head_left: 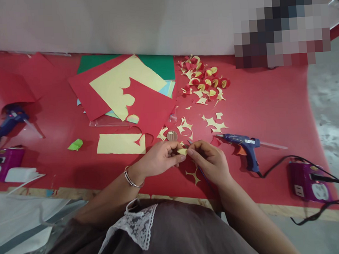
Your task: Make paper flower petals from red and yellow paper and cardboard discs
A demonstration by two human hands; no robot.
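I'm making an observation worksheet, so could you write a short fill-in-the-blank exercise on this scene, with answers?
1. The left hand and right hand pinch a small paper piece coloured ____.
2. The metal bracelet is worn on the ____ side.
3. The trigger of the glue gun beside the right hand is ____.
4. The box farthest to the right is mostly ____.

Missing words: yellow; left; orange; purple.

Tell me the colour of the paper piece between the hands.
The paper piece is pale yellow, best seen in the head view.
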